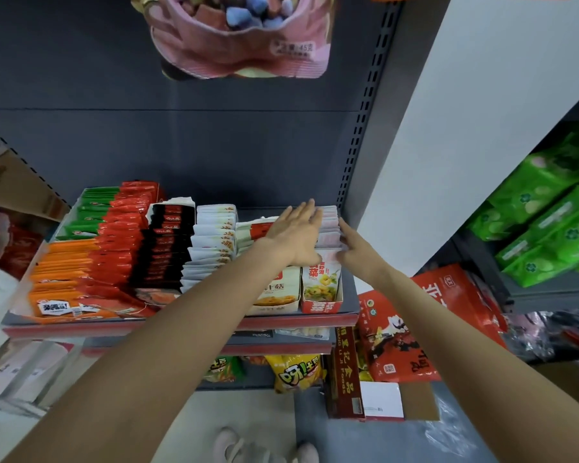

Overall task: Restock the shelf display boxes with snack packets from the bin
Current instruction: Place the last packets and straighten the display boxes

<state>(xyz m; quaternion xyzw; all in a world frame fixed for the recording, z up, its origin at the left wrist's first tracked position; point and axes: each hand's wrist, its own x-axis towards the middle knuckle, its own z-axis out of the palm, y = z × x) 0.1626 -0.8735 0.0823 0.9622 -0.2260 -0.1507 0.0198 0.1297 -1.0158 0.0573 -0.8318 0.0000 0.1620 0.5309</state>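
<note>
A red display box [321, 307] stands at the right end of the shelf [181, 324], filled with a row of pale pink snack packets [328, 225]. My left hand [296, 233] lies flat with straight fingers along the left side of that row. My right hand [348, 242] presses with straight fingers against the row's right side. A cream display box [274, 295] stands just to the left, partly hidden under my left forearm. Neither hand holds a packet.
Further left on the shelf are rows of white [211, 242], black [168, 242], red [121, 242], orange [61, 279] and green [91, 212] packets. A pink bag [244, 38] hangs overhead. A box [375, 372] of red packets sits on the floor at right, and green bags [549, 222] fill the neighbouring shelf.
</note>
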